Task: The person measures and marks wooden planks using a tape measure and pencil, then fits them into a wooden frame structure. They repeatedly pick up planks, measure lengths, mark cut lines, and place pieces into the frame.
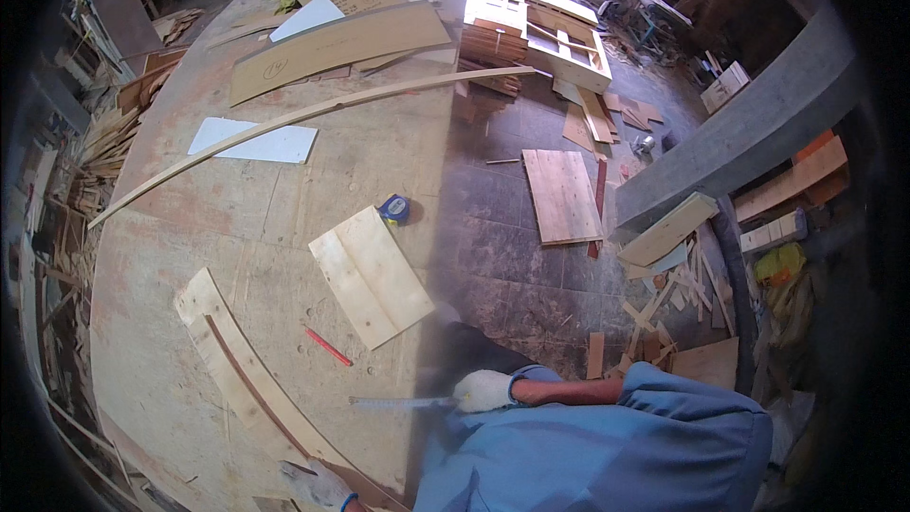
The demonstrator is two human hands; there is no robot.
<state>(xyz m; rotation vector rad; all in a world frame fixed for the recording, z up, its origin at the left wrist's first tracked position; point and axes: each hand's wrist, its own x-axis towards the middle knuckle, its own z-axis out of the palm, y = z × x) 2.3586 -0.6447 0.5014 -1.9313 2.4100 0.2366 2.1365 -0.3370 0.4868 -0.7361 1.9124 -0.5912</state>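
My left hand [320, 487], in a white knitted glove, rests at the near end of a long pale wooden board [245, 370]. A thin brown strip [256, 395] runs along this board to my fingers; whether they grip it cannot be told. Gloved too, my right hand [483, 391] is closed on a narrow, pale, blurred strip [402, 402], perhaps a ruler or saw blade, pointing left over the table's edge. Between the hands and the table's middle lie a red pencil [328, 347], a rectangular wooden panel [371, 277] and a blue tape measure [394, 208].
A long thin batten [313, 110] crosses the worktable [270, 227] over a white sheet [291, 144]. Beyond lies a marked brown panel [341, 50]. On the floor to the right are a wooden panel [563, 197], offcuts [665, 306] and a frame [569, 43], near a grey beam [739, 121].
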